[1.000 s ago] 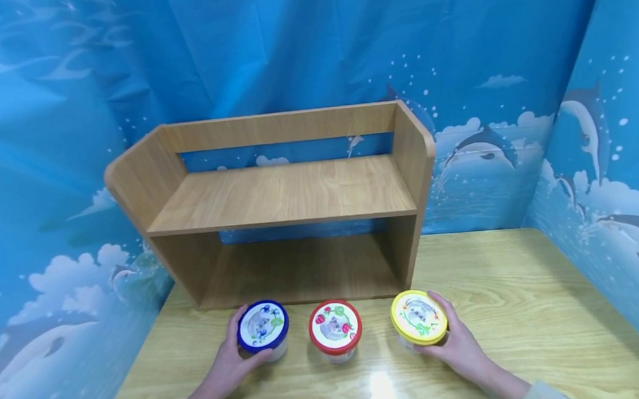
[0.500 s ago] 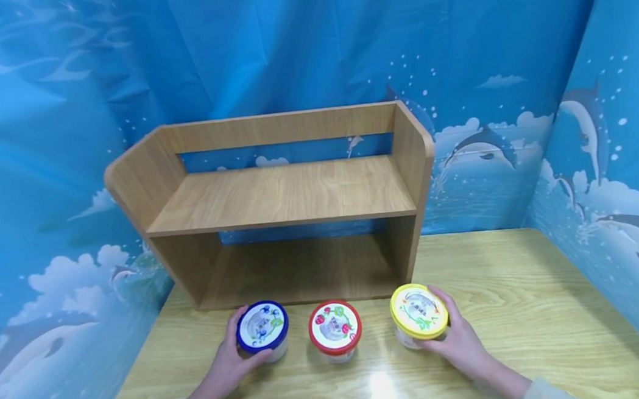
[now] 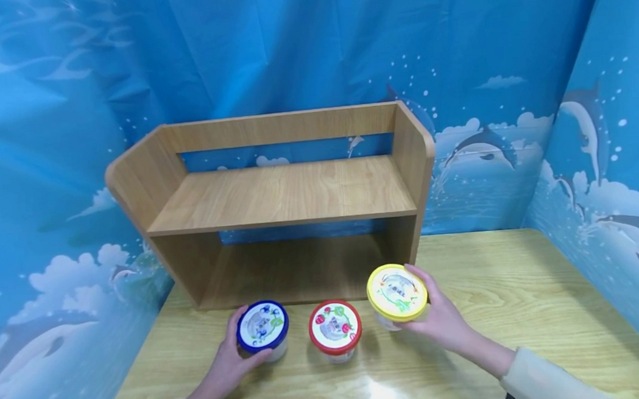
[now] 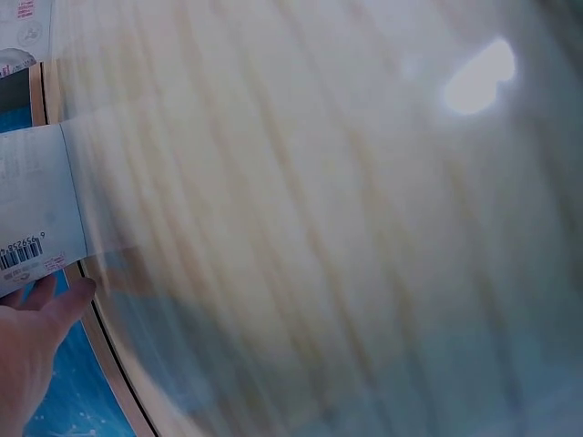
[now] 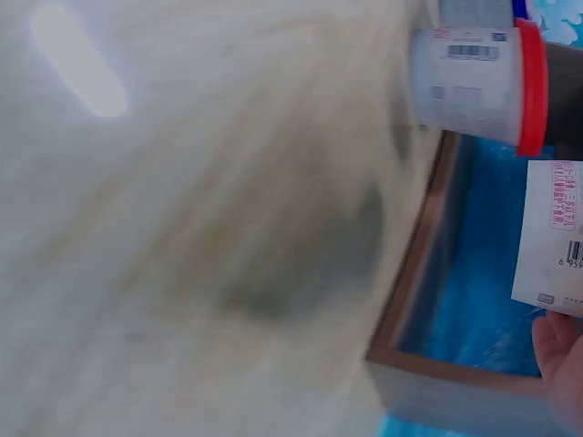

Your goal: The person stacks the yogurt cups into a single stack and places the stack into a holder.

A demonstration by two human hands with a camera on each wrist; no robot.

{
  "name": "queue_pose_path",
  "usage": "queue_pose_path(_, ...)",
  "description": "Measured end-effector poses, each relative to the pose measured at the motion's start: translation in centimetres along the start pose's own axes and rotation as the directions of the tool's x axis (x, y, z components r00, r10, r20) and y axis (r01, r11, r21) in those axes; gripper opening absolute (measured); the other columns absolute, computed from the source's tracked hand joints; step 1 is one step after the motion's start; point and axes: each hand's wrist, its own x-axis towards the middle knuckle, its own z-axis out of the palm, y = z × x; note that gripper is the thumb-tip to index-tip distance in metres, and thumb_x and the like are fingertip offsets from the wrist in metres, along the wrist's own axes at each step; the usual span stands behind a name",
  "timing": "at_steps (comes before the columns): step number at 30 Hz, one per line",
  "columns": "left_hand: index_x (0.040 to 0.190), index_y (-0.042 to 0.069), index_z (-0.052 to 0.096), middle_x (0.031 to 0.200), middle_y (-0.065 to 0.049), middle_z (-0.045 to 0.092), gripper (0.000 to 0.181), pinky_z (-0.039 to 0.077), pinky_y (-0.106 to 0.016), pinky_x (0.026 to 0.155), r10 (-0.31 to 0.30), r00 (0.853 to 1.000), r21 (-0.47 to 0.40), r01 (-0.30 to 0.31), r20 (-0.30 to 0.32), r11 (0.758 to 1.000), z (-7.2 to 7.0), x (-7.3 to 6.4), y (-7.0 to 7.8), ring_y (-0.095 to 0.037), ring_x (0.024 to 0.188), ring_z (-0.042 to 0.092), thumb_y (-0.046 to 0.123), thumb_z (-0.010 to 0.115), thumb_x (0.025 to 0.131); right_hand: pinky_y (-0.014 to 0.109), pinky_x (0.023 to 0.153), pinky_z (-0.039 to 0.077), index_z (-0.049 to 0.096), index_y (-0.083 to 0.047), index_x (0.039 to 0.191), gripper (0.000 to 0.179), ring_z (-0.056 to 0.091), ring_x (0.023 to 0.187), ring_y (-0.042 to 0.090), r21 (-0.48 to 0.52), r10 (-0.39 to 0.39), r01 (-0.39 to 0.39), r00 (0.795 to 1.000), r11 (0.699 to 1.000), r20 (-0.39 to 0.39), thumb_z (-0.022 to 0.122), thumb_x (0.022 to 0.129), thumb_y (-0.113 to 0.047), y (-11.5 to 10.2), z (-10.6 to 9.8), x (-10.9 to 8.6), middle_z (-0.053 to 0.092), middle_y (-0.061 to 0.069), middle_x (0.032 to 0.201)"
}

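Three small lidded tubs are in the head view. My left hand [image 3: 229, 362] curls thumb and fingers round the blue-lidded tub [image 3: 262, 326], which stands on the table. The red-lidded tub [image 3: 335, 328] stands in the middle, touched by neither hand. With my right hand [image 3: 444, 319] I grip the yellow-lidded tub [image 3: 397, 292], held raised off the table near the shelf's right front corner. Barcoded white sides show on the blue-lidded tub [image 4: 32, 200] in the left wrist view and the yellow-lidded tub [image 5: 551, 237] in the right wrist view.
A two-level wooden shelf [image 3: 280, 193] stands behind the tubs. Its right side panel [image 3: 414, 175] is close to the raised tub. The wood-grain table [image 3: 500, 286] extends to the right. Blue dolphin-print sheeting [image 3: 288, 49] covers the walls.
My right hand has lifted the yellow-lidded tub and carried it forward and to the left. The left hand, the blue-lidded tub and the red-lidded tub stay where they were.
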Motion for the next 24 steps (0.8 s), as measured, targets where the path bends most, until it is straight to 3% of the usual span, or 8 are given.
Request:
queue_pose_path(6, 0.148, 0.008, 0.025, 0.139, -0.031, 0.044, 0.098, 0.028, -0.067, 0.102, 0.01, 1.0, 0.001, -0.01, 0.003, 1.0, 0.0, 0.1, 0.1, -0.05, 0.127, 0.04, 0.019, 0.087, 0.073, 0.063, 0.096, 0.04, 0.033, -0.017, 0.146, 0.103, 0.049, 0.123, 0.039, 0.04, -0.059, 0.057, 0.997, 0.998, 0.046, 0.093, 0.063, -0.014, -1.5, 0.6, 1.7, 0.05, 0.016, 0.139)
queue_pose_path(13, 0.149, 0.008, 0.025, 0.138, -0.031, 0.044, 0.098, 0.028, -0.065, 0.103, 0.021, 1.0, 0.004, -0.021, 0.0, 1.0, -0.1, 0.1, -0.1, -0.05, 0.127, 0.04, 0.019, 0.087, 0.073, 0.054, 0.097, 0.044, 0.033, -0.011, 0.146, 0.103, 0.051, 0.122, 0.034, 0.065, -0.141, 0.136, 0.988, 0.989, 0.07, 0.093, 0.062, -0.014, -3.1, 2.4, 3.3, 0.05, 0.015, 0.137)
queue_pose_path(24, 0.149, 0.007, 0.024, 0.137, -0.03, 0.046, 0.098, 0.03, -0.066, 0.102, 0.038, 0.999, -0.001, -0.038, 0.003, 0.999, -0.1, 0.0, 0.2, -0.049, 0.126, 0.043, 0.016, 0.086, 0.073, 0.053, 0.1, 0.042, 0.032, -0.019, 0.146, 0.101, 0.051, 0.123, 0.028, 0.132, -0.098, 0.079, 0.984, 0.988, 0.147, 0.092, 0.065, -0.018, -4.9, 5.9, 5.4, 0.054, 0.008, 0.134)
